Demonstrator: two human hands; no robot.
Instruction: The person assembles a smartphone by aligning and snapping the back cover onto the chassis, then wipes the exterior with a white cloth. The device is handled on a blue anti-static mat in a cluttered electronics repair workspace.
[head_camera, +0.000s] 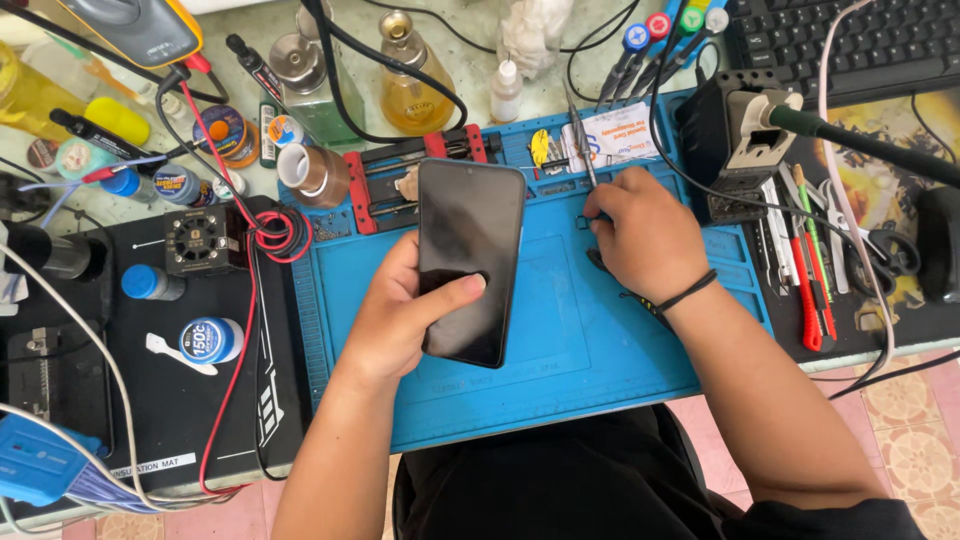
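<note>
Left hand: grip closed around a dark smartphone, thumb across the lower screen, held at frame centre above the blue work mat. Right hand: grip pinched on thin metal tweezers right of centre. Advised: hold the phone level and steady, keep tweezer tips clear of the glass. Soldering iron stand sits upper right on the table.
</note>
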